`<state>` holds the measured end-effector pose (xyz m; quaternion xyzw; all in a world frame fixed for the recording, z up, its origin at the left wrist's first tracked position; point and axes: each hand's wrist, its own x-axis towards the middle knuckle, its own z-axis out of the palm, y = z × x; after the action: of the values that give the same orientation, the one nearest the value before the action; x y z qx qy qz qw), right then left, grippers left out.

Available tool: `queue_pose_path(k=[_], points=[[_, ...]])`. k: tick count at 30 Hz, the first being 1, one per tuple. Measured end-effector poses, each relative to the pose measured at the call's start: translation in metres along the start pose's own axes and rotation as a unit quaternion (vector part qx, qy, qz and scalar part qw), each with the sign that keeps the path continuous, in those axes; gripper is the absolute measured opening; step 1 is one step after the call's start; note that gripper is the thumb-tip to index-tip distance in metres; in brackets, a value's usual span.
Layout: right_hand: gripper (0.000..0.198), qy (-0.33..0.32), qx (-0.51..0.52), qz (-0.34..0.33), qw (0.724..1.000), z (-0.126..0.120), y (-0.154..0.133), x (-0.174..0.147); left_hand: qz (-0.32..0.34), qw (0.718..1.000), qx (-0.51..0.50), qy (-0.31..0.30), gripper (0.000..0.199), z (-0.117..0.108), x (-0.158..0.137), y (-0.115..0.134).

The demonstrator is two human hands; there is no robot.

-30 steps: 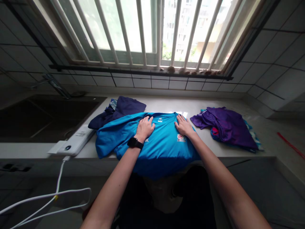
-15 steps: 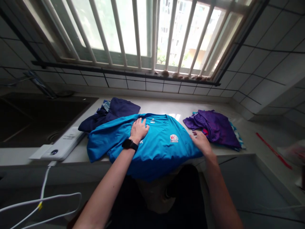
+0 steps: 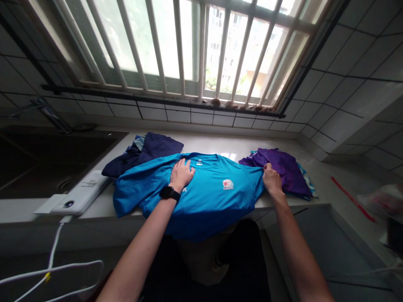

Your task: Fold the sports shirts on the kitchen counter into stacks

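A blue T-shirt (image 3: 208, 197) is spread on the counter with its lower part hanging over the front edge. Its neckline faces the window, and a small red and white badge shows on the chest. My left hand (image 3: 181, 173) lies flat and open on the shirt, left of the collar; a black watch is on that wrist. My right hand (image 3: 272, 179) is closed on the shirt's right side and draws the cloth out to a point. Just beyond that hand lies a purple garment (image 3: 291, 170) on a small pile.
Dark navy clothes (image 3: 162, 144) are heaped left of the shirt. A white power bank (image 3: 85, 193) with a cable lies beside the sink (image 3: 31, 167). A red strip (image 3: 351, 198) rests on the right counter. Behind is a barred window (image 3: 179, 46).
My right hand has closed on the shirt's right side and pulled it outward and up, stretching the cloth. My left hand stays on the shirt. The view has shifted slightly.
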<state>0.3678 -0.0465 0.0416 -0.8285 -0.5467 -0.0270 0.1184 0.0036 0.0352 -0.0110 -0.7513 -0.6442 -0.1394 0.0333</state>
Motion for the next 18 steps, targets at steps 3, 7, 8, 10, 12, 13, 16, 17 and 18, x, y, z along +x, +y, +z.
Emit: queue_pose_path(k=[3,7,8,10,12,13,16,17,18], points=[[0.037,0.092,0.002,-0.007,0.996,-0.002,-0.004,0.0,0.001,1.0,-0.004,-0.001,0.055,0.002,0.002,-0.001],[0.043,0.054,0.062,-0.159,0.984,0.008,-0.043,-0.02,-0.002,1.0,-0.01,-0.002,0.056,0.005,0.004,-0.002],[0.044,0.0,0.078,-0.215,0.973,0.012,-0.059,-0.026,-0.005,1.0,-0.011,-0.002,0.056,0.005,0.004,-0.002],[0.047,-0.097,0.087,-0.288,0.949,0.021,-0.093,-0.036,-0.006,1.0,-0.01,-0.001,0.056,0.004,0.004,-0.002],[0.045,-0.163,0.082,-0.313,0.932,0.025,-0.122,-0.045,0.0,1.0,-0.008,0.001,0.056,0.002,0.002,-0.002],[0.044,-0.183,0.08,-0.318,0.927,0.026,-0.133,-0.049,0.004,1.0,-0.006,0.002,0.056,0.001,0.001,-0.002],[0.04,-0.173,0.122,-0.321,0.923,0.02,-0.135,-0.06,0.011,1.0,0.0,0.003,0.054,-0.001,0.0,-0.003],[0.04,-0.147,0.153,-0.308,0.927,0.016,-0.123,-0.064,0.011,1.0,0.002,0.003,0.054,-0.001,0.0,-0.003],[0.04,-0.111,0.183,-0.277,0.937,0.013,-0.107,-0.066,0.01,1.0,0.003,0.002,0.054,-0.001,0.0,-0.003]])
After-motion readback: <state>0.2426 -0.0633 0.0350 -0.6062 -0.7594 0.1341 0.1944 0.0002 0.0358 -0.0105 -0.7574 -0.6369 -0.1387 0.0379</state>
